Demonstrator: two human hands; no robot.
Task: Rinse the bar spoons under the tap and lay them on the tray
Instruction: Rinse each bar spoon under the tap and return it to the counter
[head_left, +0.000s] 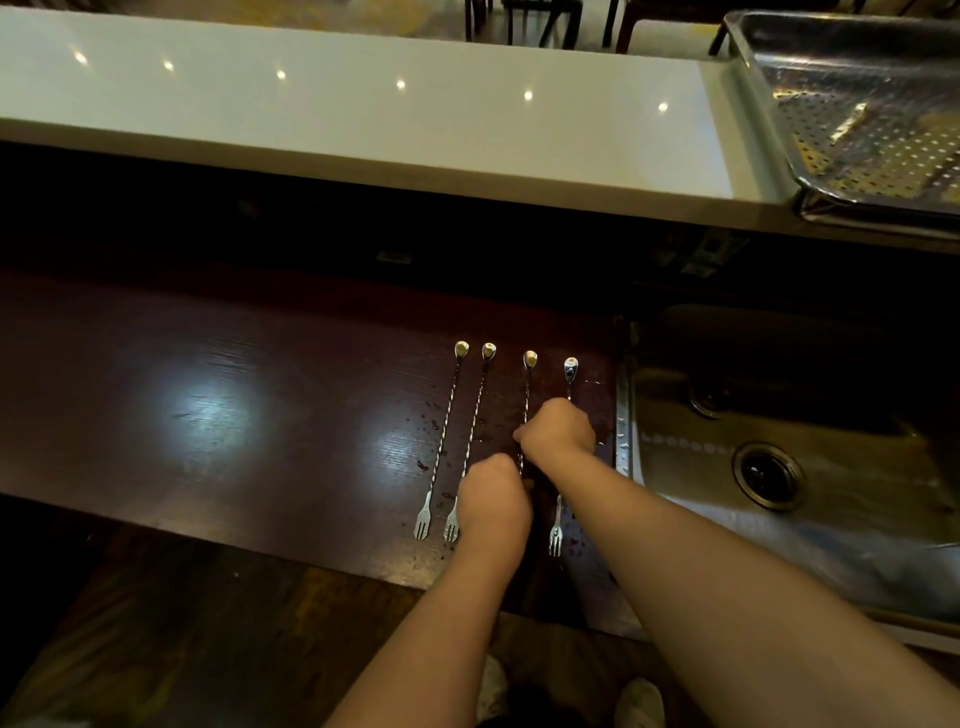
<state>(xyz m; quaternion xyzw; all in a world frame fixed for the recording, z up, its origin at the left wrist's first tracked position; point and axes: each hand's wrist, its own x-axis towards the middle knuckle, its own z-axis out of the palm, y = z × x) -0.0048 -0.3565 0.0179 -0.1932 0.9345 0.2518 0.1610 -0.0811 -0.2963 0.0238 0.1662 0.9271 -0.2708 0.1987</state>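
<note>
Dim bar lighting falls on a dark wooden surface (208, 395), where four bar spoons lie side by side, bowls away from the person and fork ends near. From the left: first spoon (444, 441), second spoon (475, 415), third spoon (527, 395) and fourth spoon (570, 371). Droplets speckle the wood around them.

Both hands are down on the right-hand pair. My reading is that the left hand (493, 501) has its curled fingers closed on the third spoon's lower stem, and the right hand (558, 431) is curled over the stems of the third and fourth — the fingertips are hidden, so exactly which stem each grip holds I cannot tell for sure.

A steel sink (779, 467) sits just right of the spoons; no tap shows. On the pale raised counter (363, 114) beyond, at far right, stands the perforated metal tray (857, 130) — no spoons visible on it.

So the task looks near its start: all four spoons remain on the surface, none on the tray, and rinsing and laying out are still ahead.
</note>
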